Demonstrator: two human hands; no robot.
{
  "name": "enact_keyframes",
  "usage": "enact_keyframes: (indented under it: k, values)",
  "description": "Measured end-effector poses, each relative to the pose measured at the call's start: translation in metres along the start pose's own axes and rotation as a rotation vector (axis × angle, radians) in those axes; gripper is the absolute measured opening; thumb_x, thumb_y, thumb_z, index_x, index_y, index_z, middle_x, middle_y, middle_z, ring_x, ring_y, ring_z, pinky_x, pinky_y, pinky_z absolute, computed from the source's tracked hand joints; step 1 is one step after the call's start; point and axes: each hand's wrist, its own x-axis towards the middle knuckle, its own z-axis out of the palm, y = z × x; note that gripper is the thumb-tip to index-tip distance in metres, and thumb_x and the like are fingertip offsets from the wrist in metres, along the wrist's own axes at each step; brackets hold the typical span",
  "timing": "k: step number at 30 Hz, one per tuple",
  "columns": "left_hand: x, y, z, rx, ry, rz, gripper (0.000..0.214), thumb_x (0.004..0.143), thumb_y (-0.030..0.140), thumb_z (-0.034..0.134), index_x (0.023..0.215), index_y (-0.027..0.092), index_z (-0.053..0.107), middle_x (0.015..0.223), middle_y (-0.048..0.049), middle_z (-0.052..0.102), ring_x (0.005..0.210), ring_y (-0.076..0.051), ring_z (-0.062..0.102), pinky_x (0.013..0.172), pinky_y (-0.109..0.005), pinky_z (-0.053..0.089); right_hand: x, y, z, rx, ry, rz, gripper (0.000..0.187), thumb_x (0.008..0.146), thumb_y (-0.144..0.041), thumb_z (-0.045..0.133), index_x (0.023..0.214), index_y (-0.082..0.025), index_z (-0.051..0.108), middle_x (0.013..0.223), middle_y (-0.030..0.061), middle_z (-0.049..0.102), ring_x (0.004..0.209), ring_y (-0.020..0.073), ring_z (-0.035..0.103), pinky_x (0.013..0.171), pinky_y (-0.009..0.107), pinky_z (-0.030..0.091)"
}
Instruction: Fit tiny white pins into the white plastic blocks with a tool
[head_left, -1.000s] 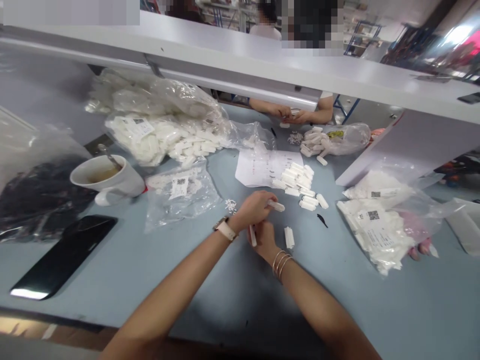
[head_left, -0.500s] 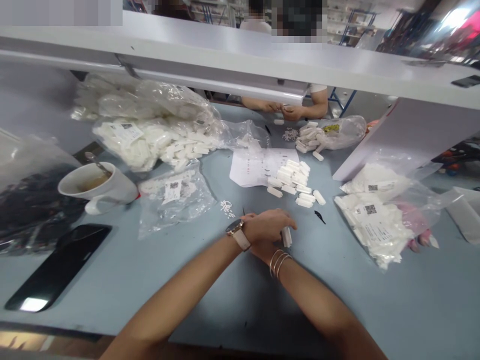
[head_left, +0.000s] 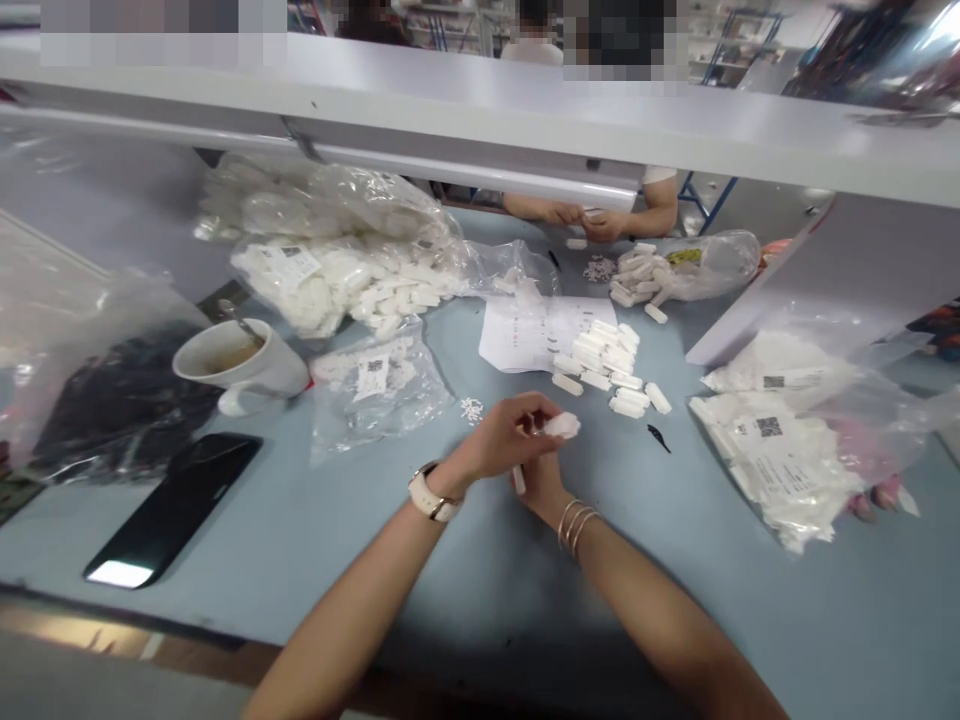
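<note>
My left hand (head_left: 504, 437), with a watch at the wrist, pinches a white plastic piece (head_left: 564, 426) between thumb and fingers. Just below and behind it is my right hand (head_left: 545, 482), with bangles on its wrist. Its fingers are closed and partly hidden; a narrow white piece (head_left: 519, 480) pokes out at their left side. Beyond the hands lies a pile of white oblong plastic pieces (head_left: 604, 350), partly over a printed sheet (head_left: 514, 335). Tiny white parts (head_left: 472, 410) are heaped by my left hand. A small black tool (head_left: 658, 438) lies to the right.
Clear bags of white parts stand at the back left (head_left: 330, 280) and at the right (head_left: 780, 460). A mug (head_left: 247, 370) with a spoon and a phone (head_left: 176, 510) are on the left. A white shelf (head_left: 450, 100) spans the far side; a co-worker's hands (head_left: 592, 220) work beyond it.
My hands have uncrossed somewhat: the left has drawn back to the left and turned, bringing a white piece into sight at its fingertips. The view has shifted slightly left.
</note>
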Motion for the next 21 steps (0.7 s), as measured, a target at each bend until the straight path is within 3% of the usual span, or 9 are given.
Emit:
enact_keyframes:
  k: [2,4,6,9,12,15,18,21]
  values:
    - [-0.014,-0.012,-0.011,-0.200,0.094,-0.097,0.028,0.071,0.036,0.068,0.089,0.017,0.058,0.073,-0.0007,0.060,0.066,-0.014,0.056,0.061,-0.026,0.047,-0.003,-0.001,-0.004,-0.027,-0.052,-0.003,0.011,0.079,-0.024,0.051,0.074,-0.022,0.060,0.065,0.0035,0.060,0.060,0.0188,0.056,0.055,0.030,0.045]
    - [-0.026,-0.026,-0.018,-0.323,0.205,-0.128,0.032,0.070,0.038,0.070,0.090,0.018,0.055,0.075,0.0000,0.060,0.069,-0.014,0.058,0.064,-0.026,0.049,-0.003,-0.005,-0.009,-0.028,-0.050,0.003,0.012,0.081,-0.024,0.048,0.078,-0.021,0.060,0.072,0.0035,0.063,0.063,0.0175,0.057,0.060,0.029,0.046]
    - [-0.034,-0.039,-0.020,-0.394,0.306,-0.152,0.035,0.068,0.038,0.072,0.090,0.018,0.053,0.077,0.0003,0.061,0.069,-0.013,0.059,0.066,-0.027,0.050,-0.001,-0.011,-0.013,0.021,-0.004,0.079,0.015,0.085,-0.027,0.047,0.087,-0.020,0.060,0.076,0.0035,0.065,0.066,0.0175,0.060,0.064,0.029,0.048]
    - [-0.040,-0.055,-0.020,-0.474,0.401,-0.213,0.048,0.066,0.036,0.074,0.104,0.020,0.049,0.073,0.0031,0.061,0.065,-0.012,0.059,0.066,-0.028,0.052,0.002,-0.019,-0.017,0.134,0.049,0.243,0.024,0.091,-0.035,0.039,0.093,-0.019,0.058,0.077,0.0035,0.067,0.063,0.0156,0.062,0.059,0.027,0.049]
    - [-0.044,-0.067,-0.018,-0.482,0.454,-0.242,0.045,0.062,0.034,0.075,0.097,0.019,0.051,0.069,0.0043,0.060,0.063,-0.011,0.059,0.064,-0.028,0.052,0.001,-0.023,-0.020,0.175,0.043,0.267,0.025,0.092,-0.035,0.038,0.094,-0.019,0.057,0.077,0.0029,0.067,0.063,0.0142,0.063,0.058,0.025,0.049]
    - [-0.047,-0.074,-0.017,-0.399,0.472,-0.281,0.036,0.059,0.033,0.077,0.079,0.019,0.051,0.066,0.0037,0.062,0.060,-0.013,0.059,0.060,-0.028,0.051,-0.001,-0.024,-0.022,0.164,0.004,0.165,0.016,0.089,-0.030,0.044,0.091,-0.020,0.057,0.087,0.0053,0.070,0.072,0.0150,0.065,0.064,0.027,0.051]
    - [-0.049,-0.074,-0.017,-0.326,0.416,-0.290,0.034,0.058,0.034,0.078,0.073,0.018,0.053,0.064,0.0032,0.062,0.060,-0.014,0.060,0.060,-0.028,0.051,-0.002,-0.024,-0.022,0.150,-0.046,-0.025,0.003,0.081,-0.024,0.054,0.083,-0.021,0.053,0.105,0.0093,0.070,0.085,0.0176,0.067,0.076,0.032,0.052]
    - [-0.050,-0.073,-0.019,-0.330,0.345,-0.271,0.033,0.059,0.035,0.078,0.074,0.018,0.055,0.067,0.0018,0.065,0.063,-0.015,0.062,0.061,-0.028,0.051,-0.002,-0.024,-0.020,0.130,-0.054,-0.152,0.011,0.080,-0.021,0.059,0.073,-0.022,0.050,0.102,0.0091,0.072,0.088,0.0192,0.067,0.080,0.035,0.053]
